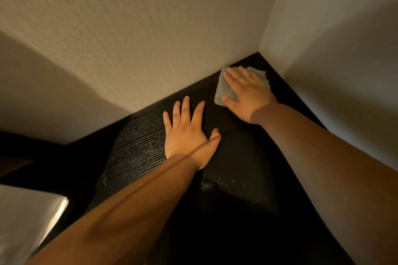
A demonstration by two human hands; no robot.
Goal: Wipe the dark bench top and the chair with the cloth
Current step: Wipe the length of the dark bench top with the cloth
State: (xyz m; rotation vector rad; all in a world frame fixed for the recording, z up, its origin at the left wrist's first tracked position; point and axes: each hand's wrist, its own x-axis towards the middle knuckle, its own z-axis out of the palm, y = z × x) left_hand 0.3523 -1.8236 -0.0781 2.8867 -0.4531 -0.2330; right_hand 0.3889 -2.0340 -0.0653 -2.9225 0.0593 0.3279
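Forearms [129, 211] span the dark grained tabletop [137, 146]; left grip [187, 133] lies released, right grip [245, 90], flat-fingered, presses pale fuzzy cloth [225, 90] beside wall [150, 38].

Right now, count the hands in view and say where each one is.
2. The left hand lies flat on the dark bench top; the right hand presses the cloth near the wall corner. None hidden.

Single wide-angle head view. Looks forward and steeply down onto the bench [137, 146], close above it; faces a wall corner [267, 28] sitting upper right of frame.
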